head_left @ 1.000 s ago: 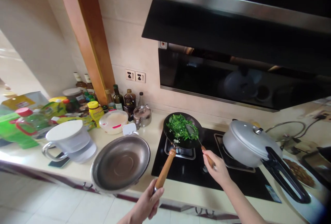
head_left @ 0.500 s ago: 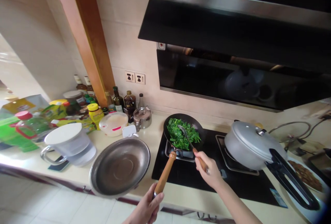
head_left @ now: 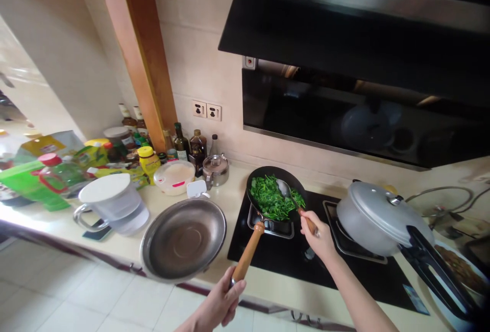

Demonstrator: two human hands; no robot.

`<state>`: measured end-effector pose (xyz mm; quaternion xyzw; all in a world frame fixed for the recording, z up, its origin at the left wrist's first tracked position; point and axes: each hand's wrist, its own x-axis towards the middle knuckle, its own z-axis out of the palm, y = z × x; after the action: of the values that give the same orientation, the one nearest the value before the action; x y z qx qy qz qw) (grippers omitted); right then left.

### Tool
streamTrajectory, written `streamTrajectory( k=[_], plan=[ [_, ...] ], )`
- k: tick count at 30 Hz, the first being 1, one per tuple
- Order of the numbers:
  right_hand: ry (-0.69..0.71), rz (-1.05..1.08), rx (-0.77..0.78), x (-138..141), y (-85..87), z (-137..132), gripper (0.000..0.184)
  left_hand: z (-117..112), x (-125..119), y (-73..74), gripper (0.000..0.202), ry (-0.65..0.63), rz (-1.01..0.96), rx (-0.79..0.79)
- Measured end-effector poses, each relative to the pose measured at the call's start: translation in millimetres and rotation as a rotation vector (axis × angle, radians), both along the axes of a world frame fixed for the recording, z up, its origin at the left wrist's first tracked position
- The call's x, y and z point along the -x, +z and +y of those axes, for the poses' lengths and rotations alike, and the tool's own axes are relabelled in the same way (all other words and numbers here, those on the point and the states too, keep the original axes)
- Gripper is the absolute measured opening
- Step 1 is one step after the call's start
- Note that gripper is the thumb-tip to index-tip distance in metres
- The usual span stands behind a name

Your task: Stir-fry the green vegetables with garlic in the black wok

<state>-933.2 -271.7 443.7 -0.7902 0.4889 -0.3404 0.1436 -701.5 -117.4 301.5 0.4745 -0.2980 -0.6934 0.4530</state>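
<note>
A black wok [head_left: 296, 178] stands on the left burner with chopped green leafy vegetables [head_left: 270, 200] inside. My left hand [head_left: 225, 296] is closed around the end of the wok's wooden handle [head_left: 248, 254]. My right hand [head_left: 317, 233] grips the wooden handle of a metal cooking spoon [head_left: 283, 187]. The bowl of the spoon lies among the greens, toward the right of the wok. Left of the wok handle, a wide grey metal pan [head_left: 184, 242] rests on the counter, touched by neither hand.
On the right burner sits a pressure cooker [head_left: 378, 217], its long black handle [head_left: 440, 276] reaching toward me. A plate of brown food [head_left: 459, 265] is beyond it. Leftward are a water pitcher [head_left: 111, 204], a lidded tub [head_left: 175, 176] and several bottles. The range hood [head_left: 344, 36] overhangs the stove.
The spoon has moved right within the greens and turned, showing its bowl more broadly. My right hand moved slightly right and up. My left hand stays on the handle; the view has shifted a little.
</note>
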Motion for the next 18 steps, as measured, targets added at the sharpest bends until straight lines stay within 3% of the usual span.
streamTrajectory(
  k=[2,6,12,16,18],
  plan=[
    [-0.030,-0.075,0.009,-2,3.6,-2,0.024,-2,1,-4.9,0.112,-0.012,-0.003,0.000],
    [0.055,-0.126,-0.065,-12,-3.0,2,0.023,-6,1,-8.5,0.123,-0.035,-0.008,-0.017],
    [-0.037,-0.256,-0.099,-25,-19.5,-9,0.035,-1,-3,3.5,0.110,-0.009,-0.030,-0.022],
    [0.037,-0.181,-0.222,-15,-19.5,6,0.032,-1,-3,0.6,0.111,-0.039,-0.007,-0.013],
    [0.004,-0.238,-0.236,-16,-23.2,9,0.033,-1,-3,0.1,0.105,-0.021,-0.003,-0.002]
  ],
)
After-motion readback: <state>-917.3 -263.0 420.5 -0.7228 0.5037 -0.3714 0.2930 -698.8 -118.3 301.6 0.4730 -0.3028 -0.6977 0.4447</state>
